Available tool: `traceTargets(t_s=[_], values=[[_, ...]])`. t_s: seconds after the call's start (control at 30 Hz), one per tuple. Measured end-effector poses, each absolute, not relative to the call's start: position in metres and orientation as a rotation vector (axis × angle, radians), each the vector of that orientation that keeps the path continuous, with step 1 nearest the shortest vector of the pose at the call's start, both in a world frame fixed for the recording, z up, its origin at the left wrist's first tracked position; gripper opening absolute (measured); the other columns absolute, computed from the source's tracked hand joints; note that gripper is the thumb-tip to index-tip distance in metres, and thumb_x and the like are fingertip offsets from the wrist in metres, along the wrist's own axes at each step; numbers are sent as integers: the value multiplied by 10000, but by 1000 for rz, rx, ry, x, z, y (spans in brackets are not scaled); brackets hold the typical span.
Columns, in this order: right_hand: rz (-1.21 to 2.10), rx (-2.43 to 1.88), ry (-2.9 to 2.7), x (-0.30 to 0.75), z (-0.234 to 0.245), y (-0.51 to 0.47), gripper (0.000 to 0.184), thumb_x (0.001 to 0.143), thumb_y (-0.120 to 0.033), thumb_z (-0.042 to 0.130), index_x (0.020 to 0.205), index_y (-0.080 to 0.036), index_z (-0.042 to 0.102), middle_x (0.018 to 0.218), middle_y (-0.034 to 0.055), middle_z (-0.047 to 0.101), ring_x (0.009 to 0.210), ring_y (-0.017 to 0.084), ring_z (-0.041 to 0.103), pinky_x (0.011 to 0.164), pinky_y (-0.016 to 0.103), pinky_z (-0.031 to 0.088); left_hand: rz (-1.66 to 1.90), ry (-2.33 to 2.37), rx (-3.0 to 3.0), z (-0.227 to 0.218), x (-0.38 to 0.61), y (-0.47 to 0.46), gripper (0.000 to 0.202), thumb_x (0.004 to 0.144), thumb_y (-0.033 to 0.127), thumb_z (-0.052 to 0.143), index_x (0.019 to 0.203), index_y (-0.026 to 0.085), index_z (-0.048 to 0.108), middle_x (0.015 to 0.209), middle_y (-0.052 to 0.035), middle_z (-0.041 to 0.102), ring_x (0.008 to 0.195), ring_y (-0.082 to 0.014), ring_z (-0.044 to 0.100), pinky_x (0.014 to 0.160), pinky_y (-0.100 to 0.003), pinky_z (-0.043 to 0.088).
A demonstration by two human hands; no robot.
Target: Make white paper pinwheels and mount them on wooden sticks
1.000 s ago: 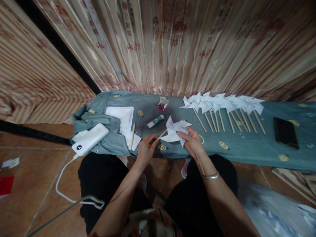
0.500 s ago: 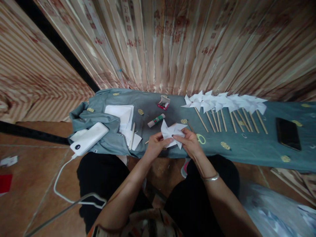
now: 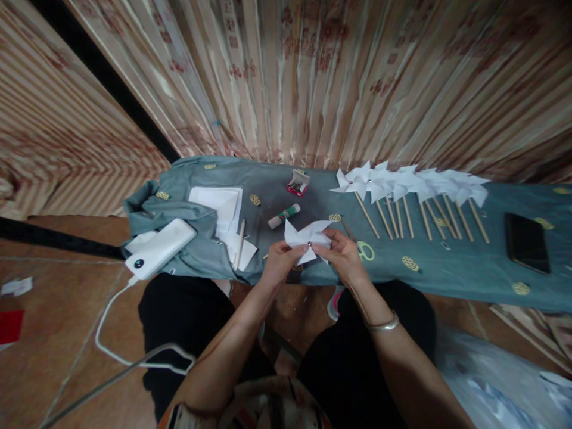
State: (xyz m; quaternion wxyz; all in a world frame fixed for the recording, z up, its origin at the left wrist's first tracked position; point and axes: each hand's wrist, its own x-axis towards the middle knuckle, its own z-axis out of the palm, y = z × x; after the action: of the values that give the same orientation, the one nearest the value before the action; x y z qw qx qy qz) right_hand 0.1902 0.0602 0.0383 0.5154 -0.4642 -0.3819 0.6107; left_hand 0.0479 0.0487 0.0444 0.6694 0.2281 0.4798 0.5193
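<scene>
A white paper pinwheel (image 3: 308,236) with a small dark pin at its centre is held between both hands over the front edge of the cloth. My left hand (image 3: 282,260) pinches its left side, the thumb close to the pin. On the right side my right hand (image 3: 344,255) grips it the same way, thumb also near the centre. The fingers behind the paper are hidden. Just right of my right hand lie scissors with light green handles (image 3: 366,251). Beyond my left hand is a glue stick (image 3: 284,215), and behind that an open red box of small pins (image 3: 298,183).
Finished pinwheels (image 3: 411,182) on wooden sticks lie in a row at the back right. A dark phone (image 3: 527,242) is at far right. White paper sheets (image 3: 217,202), a white pen (image 3: 240,243) and a cabled power bank (image 3: 161,248) lie left on the grey-green cloth (image 3: 451,277).
The pinwheel in my hands has tilted, its upper blades now standing up, and both thumbs have come nearer its centre pin. The view has shifted slightly.
</scene>
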Motion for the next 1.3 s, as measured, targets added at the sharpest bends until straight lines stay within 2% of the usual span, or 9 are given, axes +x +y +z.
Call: traceTargets(t_s=[0.1, 0.2, 0.3, 0.37, 0.5, 0.8, 1.0, 1.17, 1.3], values=[[1229, -1146, -1026, 196, 41, 57, 429, 590, -376, 841, 924, -231, 615, 962, 44, 702, 871, 204, 674, 811, 366, 548, 1189, 1071, 484, 43, 48, 50, 377, 404, 318, 887, 694, 127, 741, 639, -33, 710, 546, -118, 579, 599, -247, 453], [771, -1234, -1258, 202, 49, 49, 257, 729, -350, 751, 919, -226, 629, 1300, 101, 559, 1179, 260, 564, 992, 462, 457, 1204, 1085, 492, 42, 47, 52, 348, 406, 314, 878, 665, 129, 737, 620, -27, 701, 535, -114, 569, 589, -244, 447], [423, -1276, -1578, 201, 56, 42, 74, 826, -293, 662, 858, -226, 663, 1440, 87, 429, 1314, 288, 442, 1064, 514, 381, 1210, 1105, 541, 42, 48, 54, 309, 422, 308, 866, 640, 135, 731, 598, -13, 687, 523, -108, 551, 576, -241, 440], [319, -1258, -1734, 198, 57, 41, 74, 862, -268, 617, 880, -235, 681, 1481, 70, 382, 1363, 296, 376, 1073, 530, 371, 1212, 1113, 596, 40, 48, 55, 288, 451, 309, 853, 649, 138, 734, 607, -10, 687, 532, -108, 551, 582, -242, 440], [257, -1243, -1871, 194, 54, 46, 115, 885, -256, 581, 927, -245, 688, 1499, 46, 362, 1423, 298, 269, 1127, 556, 293, 1212, 1128, 700, 35, 49, 58, 288, 495, 329, 837, 695, 143, 745, 642, -13, 696, 561, -123, 561, 592, -250, 444], [501, -1320, -1823, 195, 50, 50, 90, 854, -306, 613, 858, -229, 660, 1481, 75, 407, 1434, 273, 262, 1131, 529, 285, 1198, 1130, 798, 35, 46, 59, 262, 548, 350, 814, 697, 146, 746, 641, -9, 695, 564, -119, 552, 595, -245, 430], [690, -1300, -1790, 196, 56, 51, 49, 824, -279, 632, 800, -244, 656, 1484, 32, 420, 1455, 261, 218, 1163, 503, 214, 1167, 1156, 803, 35, 42, 61, 279, 532, 355, 818, 687, 137, 737, 640, -10, 695, 570, -125, 557, 593, -251, 432], [753, -1309, -1662, 213, 55, 53, 89, 826, -307, 635, 797, -225, 655, 1486, 61, 419, 1439, 271, 268, 1159, 514, 202, 1211, 1162, 656, 31, 38, 63, 256, 533, 328, 821, 692, 146, 740, 658, -12, 710, 577, -124, 575, 604, -250, 451], [534, -1419, -1673, 227, 37, 59, 86, 806, -284, 646, 774, -207, 665, 1413, 108, 498, 1386, 309, 358, 1116, 586, 246, 1251, 1124, 516, 33, 38, 63, 291, 491, 323, 845, 705, 153, 746, 724, -34, 737, 643, -147, 626, 689, -274, 492]])
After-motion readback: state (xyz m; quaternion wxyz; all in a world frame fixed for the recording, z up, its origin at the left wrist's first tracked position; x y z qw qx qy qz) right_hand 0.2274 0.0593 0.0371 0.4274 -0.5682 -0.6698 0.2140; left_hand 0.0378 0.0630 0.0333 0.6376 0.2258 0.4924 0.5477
